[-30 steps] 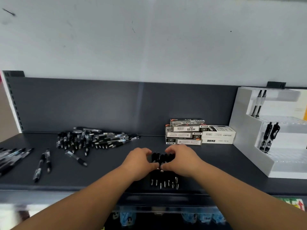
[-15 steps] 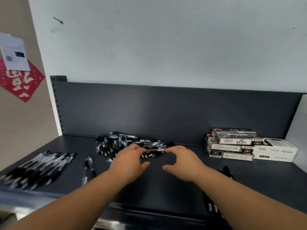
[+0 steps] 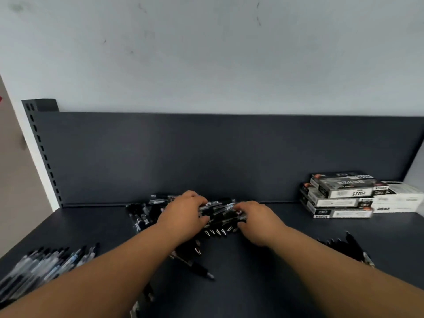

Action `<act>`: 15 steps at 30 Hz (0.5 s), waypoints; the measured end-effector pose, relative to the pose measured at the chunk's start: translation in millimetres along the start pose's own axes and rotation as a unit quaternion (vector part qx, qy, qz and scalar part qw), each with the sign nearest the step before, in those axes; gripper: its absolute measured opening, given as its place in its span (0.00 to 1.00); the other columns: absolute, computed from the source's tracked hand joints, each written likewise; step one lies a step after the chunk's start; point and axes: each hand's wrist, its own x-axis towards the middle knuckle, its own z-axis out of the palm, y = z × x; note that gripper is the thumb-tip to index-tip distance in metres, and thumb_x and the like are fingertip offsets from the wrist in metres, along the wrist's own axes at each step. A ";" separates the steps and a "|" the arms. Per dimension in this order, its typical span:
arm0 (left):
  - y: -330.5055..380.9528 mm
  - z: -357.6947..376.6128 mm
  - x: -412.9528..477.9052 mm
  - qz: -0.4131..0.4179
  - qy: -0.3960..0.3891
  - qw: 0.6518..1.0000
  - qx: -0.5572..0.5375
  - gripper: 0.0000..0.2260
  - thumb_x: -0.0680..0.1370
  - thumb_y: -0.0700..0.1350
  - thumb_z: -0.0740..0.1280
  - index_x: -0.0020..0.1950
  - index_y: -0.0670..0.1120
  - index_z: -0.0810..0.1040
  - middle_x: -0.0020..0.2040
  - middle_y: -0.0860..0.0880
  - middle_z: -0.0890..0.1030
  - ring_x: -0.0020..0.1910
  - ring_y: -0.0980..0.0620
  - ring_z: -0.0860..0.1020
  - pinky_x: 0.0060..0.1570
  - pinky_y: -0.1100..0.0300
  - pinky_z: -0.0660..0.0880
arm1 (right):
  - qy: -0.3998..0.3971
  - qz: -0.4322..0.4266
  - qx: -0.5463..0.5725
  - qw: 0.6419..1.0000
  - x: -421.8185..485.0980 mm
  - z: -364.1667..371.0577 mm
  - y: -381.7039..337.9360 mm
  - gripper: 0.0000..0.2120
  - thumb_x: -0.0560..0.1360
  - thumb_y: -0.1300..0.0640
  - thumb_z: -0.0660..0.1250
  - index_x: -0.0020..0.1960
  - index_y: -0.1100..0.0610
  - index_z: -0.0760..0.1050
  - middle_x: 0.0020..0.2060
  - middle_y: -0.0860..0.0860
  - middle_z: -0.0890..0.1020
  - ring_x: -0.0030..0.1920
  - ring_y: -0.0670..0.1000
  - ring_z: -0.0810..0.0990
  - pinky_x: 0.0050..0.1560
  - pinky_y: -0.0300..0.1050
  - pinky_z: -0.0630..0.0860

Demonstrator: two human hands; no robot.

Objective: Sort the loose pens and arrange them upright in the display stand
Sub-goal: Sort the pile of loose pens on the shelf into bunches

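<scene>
At 12 o'clock, left hand [image 3: 183,214] and right hand [image 3: 259,222] curl round pens [image 3: 218,211] from both sides, likely bunching them for sorting.

Even, soft daylight; pale wall [image 3: 206,53] bright, dark shelf [image 3: 252,283] dim. Faint shadows under forearms. Slight motion blur throughout. Wide-angle bending at edges.

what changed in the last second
Both hands let go of the bundle, now lying at the right, and moved back and left to the pile. The left hand and right hand now curl their fingers round pens in it. The boxes and the row of pens at far left stayed put.
</scene>
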 end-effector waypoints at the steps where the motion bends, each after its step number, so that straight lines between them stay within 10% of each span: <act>1: 0.9 2.1 5.5 0.001 -0.006 1.000 -0.003 0.21 0.77 0.53 0.66 0.70 0.52 0.71 0.68 0.53 0.70 0.65 0.52 0.71 0.65 0.57 0.69 | 0.000 0.001 -0.009 1.000 1.8 0.7 1.0 0.22 0.77 0.56 0.63 0.70 0.46 0.68 0.68 0.50 0.71 0.66 0.54 0.72 0.65 0.49 0.70; 7: 13.7 13.9 28.9 -0.038 -0.046 0.998 0.021 0.10 0.77 0.54 0.66 0.51 0.51 0.82 0.50 0.51 0.82 0.52 0.50 0.79 0.51 0.56 0.76 | 0.005 -0.014 -0.066 0.998 12.0 -0.1 13.5 0.19 0.76 0.61 0.64 0.64 0.45 0.74 0.62 0.50 0.73 0.62 0.53 0.73 0.62 0.48 0.71; 15: 28.3 15.1 40.2 -0.077 -0.089 0.993 0.004 0.12 0.76 0.53 0.68 0.51 0.46 0.82 0.49 0.48 0.83 0.50 0.50 0.79 0.51 0.57 0.76 | 0.027 -0.042 0.078 0.996 20.7 -4.2 32.4 0.12 0.73 0.59 0.72 0.55 0.48 0.81 0.48 0.46 0.79 0.50 0.48 0.79 0.54 0.40 0.75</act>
